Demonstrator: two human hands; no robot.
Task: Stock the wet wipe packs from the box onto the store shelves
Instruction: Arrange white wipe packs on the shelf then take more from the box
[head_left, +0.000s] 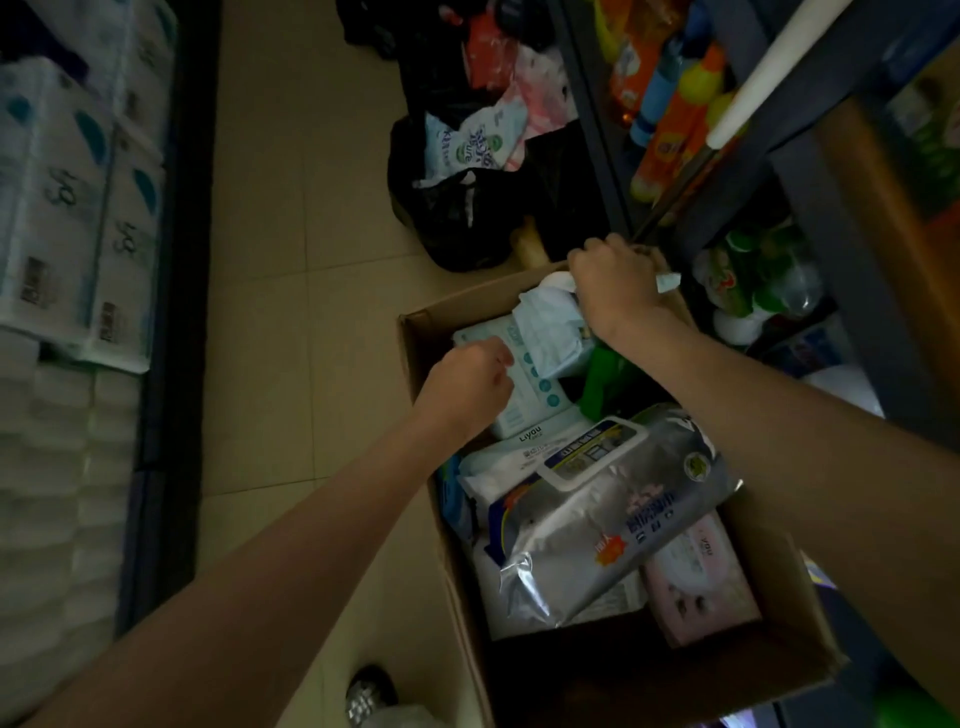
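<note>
Cardboard box (737, 670) sits on tiled floor (270, 260) between shelves (810, 171). Left hand (470, 387) grasps a wipe pack (524, 384); right hand (615, 288) clenches another pack (553, 332).

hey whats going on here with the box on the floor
A person is bent over an open cardboard box full of wet wipe packs on the aisle floor. The left hand grips a white pack with teal dots at the far end of the box, and the right hand holds a pale blue pack beside it. A large silver pack lies on top, nearer the camera.
</note>
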